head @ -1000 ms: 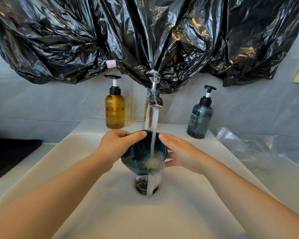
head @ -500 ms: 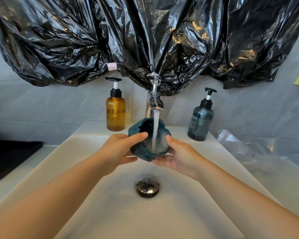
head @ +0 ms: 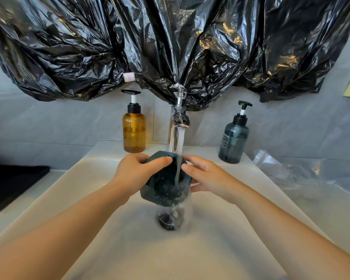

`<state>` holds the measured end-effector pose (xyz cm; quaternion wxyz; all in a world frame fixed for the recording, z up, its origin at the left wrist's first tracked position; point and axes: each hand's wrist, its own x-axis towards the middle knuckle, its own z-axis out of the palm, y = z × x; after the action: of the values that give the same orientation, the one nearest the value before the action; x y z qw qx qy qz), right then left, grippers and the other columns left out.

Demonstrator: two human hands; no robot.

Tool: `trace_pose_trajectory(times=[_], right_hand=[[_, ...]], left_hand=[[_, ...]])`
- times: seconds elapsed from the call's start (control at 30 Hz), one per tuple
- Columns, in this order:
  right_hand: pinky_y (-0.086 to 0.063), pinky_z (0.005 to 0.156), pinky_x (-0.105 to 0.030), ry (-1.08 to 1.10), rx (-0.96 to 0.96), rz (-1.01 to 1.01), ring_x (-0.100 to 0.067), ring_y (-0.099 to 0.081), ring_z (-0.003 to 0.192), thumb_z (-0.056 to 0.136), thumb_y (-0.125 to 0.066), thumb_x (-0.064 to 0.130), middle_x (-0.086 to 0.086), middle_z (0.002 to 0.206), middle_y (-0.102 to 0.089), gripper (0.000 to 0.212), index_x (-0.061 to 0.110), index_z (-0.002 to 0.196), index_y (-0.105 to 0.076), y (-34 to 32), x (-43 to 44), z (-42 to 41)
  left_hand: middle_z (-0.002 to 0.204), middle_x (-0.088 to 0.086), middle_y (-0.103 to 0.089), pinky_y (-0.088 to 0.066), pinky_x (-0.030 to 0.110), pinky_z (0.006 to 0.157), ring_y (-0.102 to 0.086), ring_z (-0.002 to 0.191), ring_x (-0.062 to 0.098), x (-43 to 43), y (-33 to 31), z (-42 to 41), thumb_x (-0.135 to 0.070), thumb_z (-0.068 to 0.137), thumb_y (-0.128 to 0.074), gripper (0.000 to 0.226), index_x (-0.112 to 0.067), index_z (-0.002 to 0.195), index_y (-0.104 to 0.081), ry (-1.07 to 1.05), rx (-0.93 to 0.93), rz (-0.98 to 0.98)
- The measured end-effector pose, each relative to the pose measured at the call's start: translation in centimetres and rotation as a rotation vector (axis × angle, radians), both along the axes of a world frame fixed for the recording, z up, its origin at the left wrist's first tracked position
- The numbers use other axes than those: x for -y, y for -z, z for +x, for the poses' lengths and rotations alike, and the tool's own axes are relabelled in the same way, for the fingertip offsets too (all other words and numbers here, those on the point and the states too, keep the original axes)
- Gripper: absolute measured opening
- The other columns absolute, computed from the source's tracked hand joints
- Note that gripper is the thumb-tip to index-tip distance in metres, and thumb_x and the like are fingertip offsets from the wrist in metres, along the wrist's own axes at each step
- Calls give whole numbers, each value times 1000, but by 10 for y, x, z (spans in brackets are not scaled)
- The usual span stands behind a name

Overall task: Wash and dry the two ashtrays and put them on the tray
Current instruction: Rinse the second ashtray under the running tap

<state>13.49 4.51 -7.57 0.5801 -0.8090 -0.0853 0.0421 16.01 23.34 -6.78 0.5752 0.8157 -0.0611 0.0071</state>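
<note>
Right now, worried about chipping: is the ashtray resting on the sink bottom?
No, the left hand and right hand hold the ashtray above the drain.

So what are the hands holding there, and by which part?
Both hold a dark teal ashtray: left hand grips its left rim, right hand its right side.

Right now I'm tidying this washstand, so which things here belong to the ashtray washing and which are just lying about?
In use: ashtray, left hand, right hand, tap, sink, probably the black tray.
Lying about: amber bottle, grey bottle, clear bag, black plastic sheet.
</note>
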Motion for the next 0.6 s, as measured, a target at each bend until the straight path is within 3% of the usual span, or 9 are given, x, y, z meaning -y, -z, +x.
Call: trace_pose_trajectory(times=[0.17,0.3,0.37,0.47,0.6], right_hand=[[-55,93,-44,-69,-177,84,-28,-64,112,96,-51,39,-9,125,-65,40,22,132,-55,-2,6,-3],[-50,99,-47,-99,-273,153,-30,-65,111,93,-55,40,-10,127,-64,43,16,129,-56,4,7,-2],[-50,99,-49,-90,-291,227,-32,-65,109,94,-55,35,-14,128,-62,42,12,130,-56,8,5,0],[-53,94,-46,-40,-295,313,-33,-68,101,97,-52,32,-17,126,-62,39,9,128,-56,10,4,2],[-59,80,-39,29,-327,507,-32,-71,95,99,-49,30,-17,124,-61,35,8,125,-57,8,5,1]], left_hand=[[89,1,-68,-51,26,65,-61,85,17,-2,-2,2,-55,75,-70,40,-17,89,-69,34,-62,-36],[88,-2,-65,-47,23,61,-57,81,14,0,-2,1,-54,75,-69,39,-19,91,-66,45,-77,-18],[91,0,-67,-53,30,71,-60,85,16,-2,0,4,-56,72,-71,41,-20,93,-67,30,-70,-41],[98,6,-71,-55,42,88,-65,96,26,-6,-3,5,-55,72,-71,48,-17,101,-67,63,-117,-160],[105,9,-69,-56,41,85,-64,99,27,-6,-5,6,-42,80,-70,42,-13,107,-60,159,-232,-252]])
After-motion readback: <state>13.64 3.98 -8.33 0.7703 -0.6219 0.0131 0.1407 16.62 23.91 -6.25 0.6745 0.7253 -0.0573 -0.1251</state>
